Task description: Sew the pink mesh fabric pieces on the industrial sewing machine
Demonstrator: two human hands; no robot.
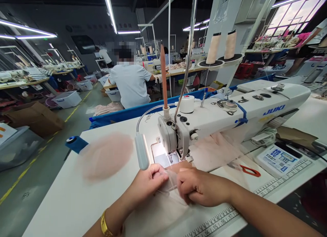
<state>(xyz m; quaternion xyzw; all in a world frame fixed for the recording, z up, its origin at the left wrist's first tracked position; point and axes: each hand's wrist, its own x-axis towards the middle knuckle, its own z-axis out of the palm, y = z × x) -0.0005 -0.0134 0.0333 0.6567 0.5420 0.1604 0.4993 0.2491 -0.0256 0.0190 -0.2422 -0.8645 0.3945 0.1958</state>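
Sheer pale-pink mesh fabric (153,213) lies on the table in front of a white sewing machine (214,117). My left hand (150,180) pinches the fabric between thumb and fingers, just in front of the needle area. Close beside it, my right hand (199,186) is closed with curled fingers on the same fabric. The presser foot (171,158) stands right behind my hands, over the lit metal plate (160,159). More of the mesh spreads under the machine arm. What lies inside my right fingers is hidden.
A round pink mesh piece (108,157) and a blue thread cone (76,144) lie at left. A small lamp (142,151) hangs near my left hand. Orange-handled thread snips (250,171), a white box (278,158) and a printed ruler (283,180) are at right. A person (130,82) sits ahead.
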